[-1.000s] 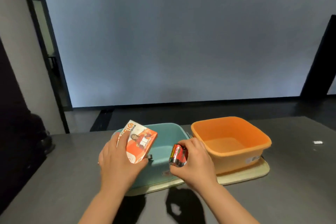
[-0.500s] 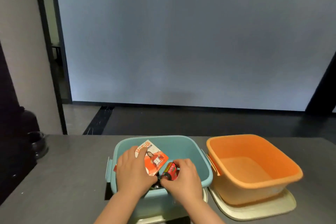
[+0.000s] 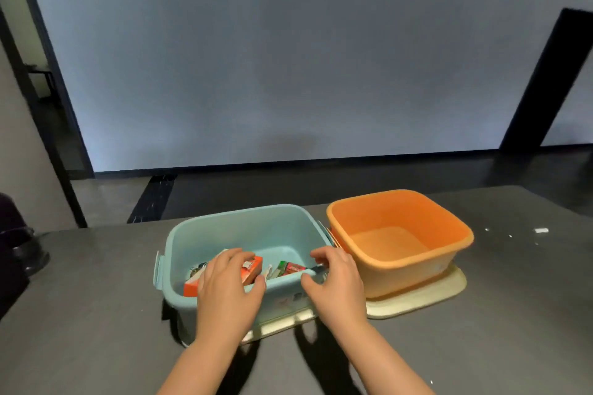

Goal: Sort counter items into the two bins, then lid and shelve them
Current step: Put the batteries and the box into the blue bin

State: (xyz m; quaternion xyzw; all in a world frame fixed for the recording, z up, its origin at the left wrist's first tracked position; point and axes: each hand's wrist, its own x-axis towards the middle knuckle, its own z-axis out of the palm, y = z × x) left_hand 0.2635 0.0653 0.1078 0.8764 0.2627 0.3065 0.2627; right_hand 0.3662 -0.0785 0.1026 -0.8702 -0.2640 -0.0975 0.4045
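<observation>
— Head view: our left hand (image 3: 228, 292) has lowered the orange box (image 3: 248, 270) into the teal bin (image 3: 205, 234), fingers curled on it.
— Our right hand (image 3: 333, 282) has released the battery (image 3: 293, 267); it lies beyond our relaxed fingertips.

A pale grey-blue wall (image 3: 288, 58) fills twelve o'clock above the dark floor (image 3: 321, 179); a black-framed doorway (image 3: 41, 90) stands at ten o'clock.
</observation>
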